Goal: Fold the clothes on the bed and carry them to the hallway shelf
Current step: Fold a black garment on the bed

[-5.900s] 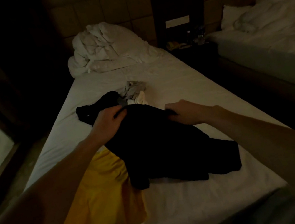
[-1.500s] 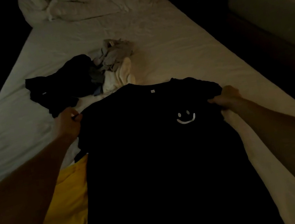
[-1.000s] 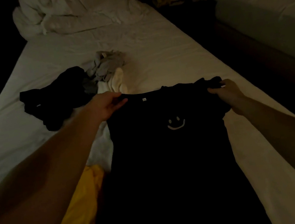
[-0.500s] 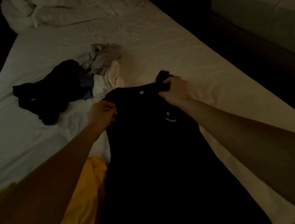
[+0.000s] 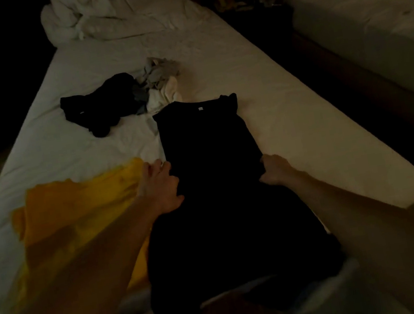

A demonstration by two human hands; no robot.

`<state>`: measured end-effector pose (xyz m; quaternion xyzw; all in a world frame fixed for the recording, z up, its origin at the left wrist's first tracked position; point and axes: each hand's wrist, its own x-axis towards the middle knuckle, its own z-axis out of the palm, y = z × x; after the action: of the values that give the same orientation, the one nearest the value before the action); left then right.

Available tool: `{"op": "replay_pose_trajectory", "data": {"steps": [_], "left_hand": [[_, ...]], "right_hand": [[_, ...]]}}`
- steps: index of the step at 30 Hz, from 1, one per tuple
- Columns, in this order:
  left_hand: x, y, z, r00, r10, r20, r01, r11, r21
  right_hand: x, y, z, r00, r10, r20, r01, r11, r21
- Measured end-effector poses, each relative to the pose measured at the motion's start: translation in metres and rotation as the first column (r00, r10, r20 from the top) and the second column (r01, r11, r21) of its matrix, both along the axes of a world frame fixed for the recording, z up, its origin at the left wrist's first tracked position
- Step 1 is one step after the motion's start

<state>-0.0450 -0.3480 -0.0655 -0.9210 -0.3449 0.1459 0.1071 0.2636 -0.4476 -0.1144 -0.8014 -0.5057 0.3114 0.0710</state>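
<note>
Dim light falls across a narrow bed point(image 5: 287, 105) dressed in a smooth, pale fitted sheet, its surface creased in fine wrinkles. A black T-shirt point(image 5: 218, 182) lies lengthwise down the middle of the mattress, its sides folded inward into a long, narrow panel, with a small white neck label showing at the collar. The person's left hand point(image 5: 160, 189) rests on the shirt's left edge, fingers point(image 5: 152, 170) spread and fairly straight, pressing the soft cloth flat. The right hand point(image 5: 275, 170) sits at the shirt's right edge with its fingers curled at the fabric; whether they pinch the cloth cannot be told in the gloom. Both bare forearms reach in from the near end of the bed.

Just left of the shirt, partly under the left forearm, lies a rumpled yellow garment point(image 5: 77, 206). Farther up the mattress, a crumpled black garment point(image 5: 98, 106) touches a loose heap of grey and cream clothes point(image 5: 160, 82). A puffy white duvet point(image 5: 115, 10) is bunched at the head of the bed. To the right, across a dark gap, stands a second bed point(image 5: 367, 9) with tumbled white bedding.
</note>
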Motion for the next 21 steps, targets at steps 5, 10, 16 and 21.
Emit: {"op": "replay_pose_trajectory", "data": {"steps": [5,10,16,21], "left_hand": [[-0.015,-0.058,-0.016,0.971,0.223,0.083,-0.191,0.939,-0.286],[-0.022,-0.097,-0.014,0.898,0.397,0.19,-0.338,0.898,-0.283],[-0.028,-0.11,-0.009,0.814,0.553,0.177,-0.477,0.81,-0.341],[-0.027,-0.13,-0.014,0.828,0.552,0.1,-0.525,0.825,-0.206]], "right_hand": [[-0.01,-0.079,-0.02,0.981,-0.192,0.031,0.19,0.98,0.059],[-0.012,-0.133,-0.027,0.987,-0.159,-0.016,0.16,0.987,0.031],[-0.011,-0.166,-0.012,0.99,-0.096,-0.1,0.112,0.978,0.174],[-0.015,-0.175,0.004,0.99,-0.046,-0.13,0.087,0.941,0.328]]}}
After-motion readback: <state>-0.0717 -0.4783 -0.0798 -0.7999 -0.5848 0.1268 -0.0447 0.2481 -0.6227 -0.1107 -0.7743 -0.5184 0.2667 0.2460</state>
